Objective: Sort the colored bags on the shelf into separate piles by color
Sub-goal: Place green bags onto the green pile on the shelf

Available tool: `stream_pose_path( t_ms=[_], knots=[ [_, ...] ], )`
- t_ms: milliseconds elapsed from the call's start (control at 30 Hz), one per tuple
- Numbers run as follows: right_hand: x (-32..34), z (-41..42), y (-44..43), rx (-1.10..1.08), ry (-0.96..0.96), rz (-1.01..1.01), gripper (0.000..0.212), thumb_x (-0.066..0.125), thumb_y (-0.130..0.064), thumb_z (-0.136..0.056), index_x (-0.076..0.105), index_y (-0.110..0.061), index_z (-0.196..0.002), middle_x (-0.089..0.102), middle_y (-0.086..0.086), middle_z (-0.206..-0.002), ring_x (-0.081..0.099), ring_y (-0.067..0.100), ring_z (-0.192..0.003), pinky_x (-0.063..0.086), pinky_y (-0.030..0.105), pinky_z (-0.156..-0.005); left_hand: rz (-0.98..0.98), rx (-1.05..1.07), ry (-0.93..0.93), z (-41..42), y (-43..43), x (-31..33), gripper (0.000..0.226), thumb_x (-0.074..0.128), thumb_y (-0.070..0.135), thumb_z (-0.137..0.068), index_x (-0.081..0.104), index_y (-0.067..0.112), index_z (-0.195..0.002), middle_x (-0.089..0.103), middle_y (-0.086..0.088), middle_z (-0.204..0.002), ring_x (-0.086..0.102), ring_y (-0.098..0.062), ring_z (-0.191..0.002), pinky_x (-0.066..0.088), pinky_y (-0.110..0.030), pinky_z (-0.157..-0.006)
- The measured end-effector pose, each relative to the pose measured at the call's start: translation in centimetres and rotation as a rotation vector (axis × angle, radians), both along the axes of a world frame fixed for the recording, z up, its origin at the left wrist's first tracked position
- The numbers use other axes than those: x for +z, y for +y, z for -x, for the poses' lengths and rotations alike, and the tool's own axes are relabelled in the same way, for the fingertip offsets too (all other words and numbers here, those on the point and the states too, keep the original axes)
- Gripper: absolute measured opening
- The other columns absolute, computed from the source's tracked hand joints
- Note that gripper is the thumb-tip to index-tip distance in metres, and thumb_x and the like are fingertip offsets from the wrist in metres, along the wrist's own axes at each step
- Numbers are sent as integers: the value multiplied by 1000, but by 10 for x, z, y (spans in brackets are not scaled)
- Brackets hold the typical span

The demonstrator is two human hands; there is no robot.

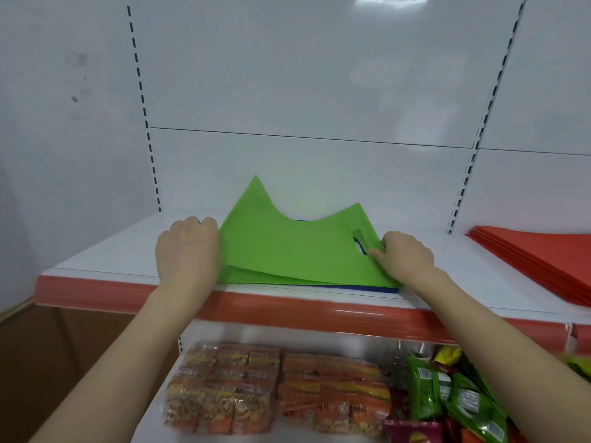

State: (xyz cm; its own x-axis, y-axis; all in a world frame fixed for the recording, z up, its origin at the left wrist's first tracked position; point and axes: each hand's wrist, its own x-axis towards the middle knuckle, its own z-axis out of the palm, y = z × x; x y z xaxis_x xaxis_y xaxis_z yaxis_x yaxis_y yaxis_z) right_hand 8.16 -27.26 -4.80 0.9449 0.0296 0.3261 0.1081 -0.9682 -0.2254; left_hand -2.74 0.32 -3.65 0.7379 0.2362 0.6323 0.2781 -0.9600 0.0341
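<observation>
A flat green bag (pixel 287 247) lies on top of a small stack in the middle of the white shelf (pixel 121 251), its far edge lifted against the back panel. A blue bag (pixel 367 289) peeks out beneath it at the front edge and through the handle cutout. My left hand (pixel 188 251) grips the stack's left edge with curled fingers. My right hand (pixel 404 255) pinches the green bag's right edge beside the cutout. A pile of red bags (pixel 543 260) lies at the right of the shelf.
The shelf has a red front strip (pixel 287 311) and white back panels with slotted uprights. On the lower shelf are orange snack packs (pixel 271 388) and green packets (pixel 447 398).
</observation>
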Motion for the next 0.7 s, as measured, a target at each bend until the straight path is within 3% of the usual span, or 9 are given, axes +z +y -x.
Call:
stream_pose_path(
  t_ms=[67, 133, 533, 700],
  knots=[
    [2, 2, -2, -17, -84, 5, 26, 41, -32, -97, 49, -10, -86, 60, 12, -101, 56, 32, -96, 33, 31, -69, 90, -9, 0, 1, -2, -2, 11, 62, 7, -85, 55, -1, -81, 60, -21, -70, 59, -39, -66, 31, -34, -51],
    [6, 3, -7, -56, -143, 3, 30, 36, -29, -99, 53, -5, -97, 62, 17, -107, 56, 34, -98, 33, 32, -69, 163, -11, -65, -3, -3, -8, 20, 44, 19, -97, 50, 0, -96, 63, -23, -84, 59, -41, -80, 29, -35, -57],
    [32, 31, -105, -239, -318, -42, 33, 37, -30, -100, 54, -2, -106, 62, 22, -108, 57, 38, -102, 40, 39, -76, 296, -271, -143, -9, -86, -9, 23, 42, 23, -97, 47, 1, -95, 60, -25, -84, 56, -42, -79, 26, -37, -59],
    [30, 63, -198, -390, -330, -21, 33, 37, -30, -99, 52, -2, -108, 62, 24, -109, 57, 40, -103, 42, 41, -79, 368, -476, -179, -11, -174, -7, 20, 45, 20, -97, 49, 1, -94, 54, -21, -69, 47, -36, -62, 24, -36, -57]
  ],
)
